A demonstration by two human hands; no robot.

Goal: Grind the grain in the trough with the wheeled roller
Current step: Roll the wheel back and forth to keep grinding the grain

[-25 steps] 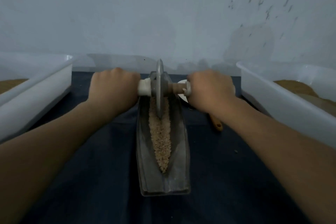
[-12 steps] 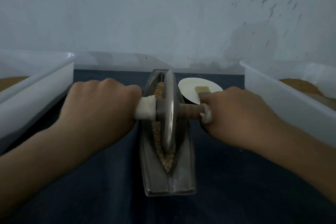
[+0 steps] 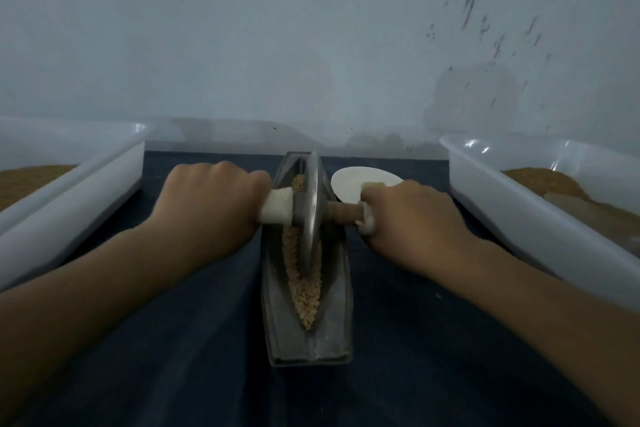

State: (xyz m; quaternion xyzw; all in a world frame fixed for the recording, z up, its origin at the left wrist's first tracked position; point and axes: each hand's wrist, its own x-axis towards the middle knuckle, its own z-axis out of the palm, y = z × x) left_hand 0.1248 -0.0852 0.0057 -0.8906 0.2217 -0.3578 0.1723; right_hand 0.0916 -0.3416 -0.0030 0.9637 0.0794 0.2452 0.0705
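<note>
A narrow grey metal trough (image 3: 337, 315) lies lengthwise on the dark cloth, with pale brown grain (image 3: 304, 295) heaped along its groove. The roller's metal wheel (image 3: 310, 215) stands on edge in the groove, over the trough's middle. Its axle sticks out on both sides, wrapped in white tape. My left hand (image 3: 211, 204) grips the left end of the axle, knuckles up. My right hand (image 3: 412, 222) grips the right end. The wheel hides the grain beneath it.
A white plate (image 3: 349, 184) with a small brush head sits just right of the trough's far end, partly behind my right hand. Two translucent white bins holding brown material flank the cloth, one left (image 3: 69, 191) and one right (image 3: 540, 215). A pale wall rises close behind.
The wheel rolled from the trough's far end toward me to the middle, then stayed near there. Both hands came back with it, uncovering the plate.
</note>
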